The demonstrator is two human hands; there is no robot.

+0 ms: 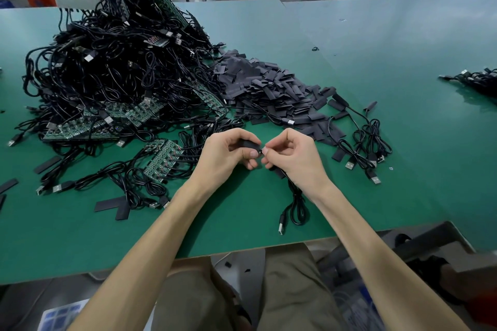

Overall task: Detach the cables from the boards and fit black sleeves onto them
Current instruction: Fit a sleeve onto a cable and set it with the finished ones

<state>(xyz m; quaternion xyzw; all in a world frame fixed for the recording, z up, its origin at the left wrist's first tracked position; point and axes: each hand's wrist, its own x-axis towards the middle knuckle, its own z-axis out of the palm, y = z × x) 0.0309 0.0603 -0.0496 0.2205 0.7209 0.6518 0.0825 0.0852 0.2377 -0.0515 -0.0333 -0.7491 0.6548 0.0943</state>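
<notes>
Black flat sleeve, count one, pinched in left hand, just nearer than the matte sleeve heap. Right hand pinches one thin glossy cable at the sleeve's mouth. Cable-and-board tangle left of heap, uncountable. Green table mat beneath.

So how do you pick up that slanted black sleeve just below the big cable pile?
Pinch the black sleeve across its narrow width near its lower-left end, coming from above. It lies flat on the green mat, and that end points away from the cable pile.
</notes>
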